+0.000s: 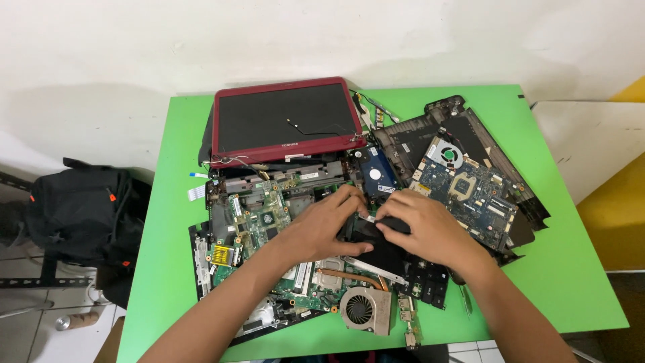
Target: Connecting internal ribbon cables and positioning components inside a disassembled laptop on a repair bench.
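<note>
Centre frame: left hand (322, 225) and right hand (424, 227) pinch, fingers curled, a flat black plastic laptop part (376, 250); looks light, stiff, brittle; best gripped by edges.

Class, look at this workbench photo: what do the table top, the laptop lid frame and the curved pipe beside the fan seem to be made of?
Table top: probably laminate or painted board; flat, even green, slight sheen.
Laptop lid frame: likely glossy moulded plastic; dark red with rounded corners.
Pipe: looks like copper; orange-brown metallic colour, beside the fan.
</note>
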